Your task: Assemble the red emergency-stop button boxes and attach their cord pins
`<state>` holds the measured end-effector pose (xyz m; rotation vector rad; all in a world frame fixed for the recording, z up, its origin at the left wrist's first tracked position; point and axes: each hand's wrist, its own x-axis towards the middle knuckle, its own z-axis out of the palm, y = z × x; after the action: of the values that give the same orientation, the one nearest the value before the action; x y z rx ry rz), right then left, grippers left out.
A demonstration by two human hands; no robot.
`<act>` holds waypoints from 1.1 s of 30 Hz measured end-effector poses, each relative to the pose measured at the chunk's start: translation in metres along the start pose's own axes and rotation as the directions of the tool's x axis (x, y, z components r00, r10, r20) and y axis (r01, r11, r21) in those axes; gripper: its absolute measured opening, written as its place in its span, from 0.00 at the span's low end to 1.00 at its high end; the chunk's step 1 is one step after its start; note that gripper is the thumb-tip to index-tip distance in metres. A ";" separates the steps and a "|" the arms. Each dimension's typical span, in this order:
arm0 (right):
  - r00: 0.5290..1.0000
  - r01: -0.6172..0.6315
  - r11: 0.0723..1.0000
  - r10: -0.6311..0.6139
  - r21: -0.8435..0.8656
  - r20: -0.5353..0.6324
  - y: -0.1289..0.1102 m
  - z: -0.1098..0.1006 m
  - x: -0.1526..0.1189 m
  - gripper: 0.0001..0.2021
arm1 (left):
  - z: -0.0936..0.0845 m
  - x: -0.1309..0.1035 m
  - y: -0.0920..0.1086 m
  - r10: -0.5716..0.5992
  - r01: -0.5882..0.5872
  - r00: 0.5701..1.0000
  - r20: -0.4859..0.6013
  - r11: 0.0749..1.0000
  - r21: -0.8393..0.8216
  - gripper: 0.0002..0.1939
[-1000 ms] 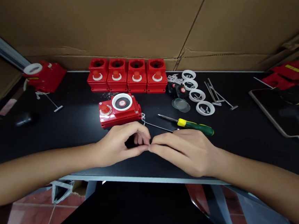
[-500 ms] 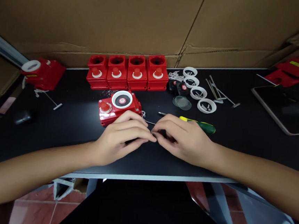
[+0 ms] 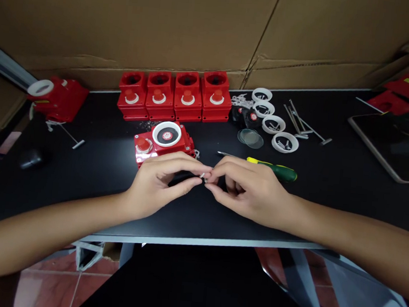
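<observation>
Hands meet fingertip to fingertip just in front of the red box point(image 3: 164, 143) | left hand point(image 3: 159, 180) and right hand point(image 3: 249, 188) both pinch one tiny metal part point(image 3: 203, 176), raised off the table point(image 3: 99, 163), likely for finger room | screwdriver point(image 3: 273, 168) lies right of box, within reach

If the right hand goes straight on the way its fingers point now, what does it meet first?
The right hand points left, so it would probably meet the fingertips of the left hand first; a small metal piece is pinched between them. Depth is hard to judge.
</observation>
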<state>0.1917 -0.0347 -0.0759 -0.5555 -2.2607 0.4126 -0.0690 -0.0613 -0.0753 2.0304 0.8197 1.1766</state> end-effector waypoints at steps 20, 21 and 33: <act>0.972 0.215 0.845 -0.232 -0.489 0.027 -0.001 -0.009 -0.002 0.09 | 0.004 -0.004 -0.005 -0.041 0.046 0.997 0.071 0.997 -0.059 0.15; 0.973 0.213 0.839 -0.227 -0.501 0.035 -0.003 -0.009 -0.002 0.09 | 0.004 -0.004 -0.004 -0.027 0.029 0.997 0.078 0.999 -0.015 0.16; 0.967 0.254 0.849 -0.238 -0.463 0.093 -0.006 -0.013 0.001 0.07 | 0.008 0.000 0.002 0.031 -0.044 0.996 0.088 0.988 0.151 0.08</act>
<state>0.1991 -0.0373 -0.0642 -0.4876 -2.4305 -0.2749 -0.0611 -0.0638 -0.0771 2.2136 0.8560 1.0676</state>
